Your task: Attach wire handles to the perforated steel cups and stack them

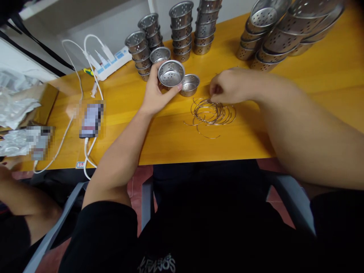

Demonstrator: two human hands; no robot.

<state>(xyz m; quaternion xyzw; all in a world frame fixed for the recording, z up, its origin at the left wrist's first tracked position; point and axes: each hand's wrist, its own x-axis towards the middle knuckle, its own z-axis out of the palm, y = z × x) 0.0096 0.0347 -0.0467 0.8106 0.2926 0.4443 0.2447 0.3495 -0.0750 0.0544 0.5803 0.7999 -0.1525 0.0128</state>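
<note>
My left hand (156, 94) is closed around a small perforated metal strainer cup (171, 76), gripping its sides with the open mouth tilted toward me. Just right of it, a second strainer cup (190, 86) stands on the table, partly behind my thumb. Behind my fingers another strainer cup (160, 54) shows its rim. My right hand (229, 85) is over the far edge of a loose pile of thin curved metal wires (213, 112). Its fingers are curled together at the pile; whatever the fingertips pinch is hidden.
Tall stacks of strainer cups (181, 32) line the back of the yellow table (165, 142). More stacks (273, 41) lean at the right. On the left are a power strip (113, 64), a charging phone (91, 119), cables and plastic bags (14, 110). Another person's arm (25, 193) is at the lower left.
</note>
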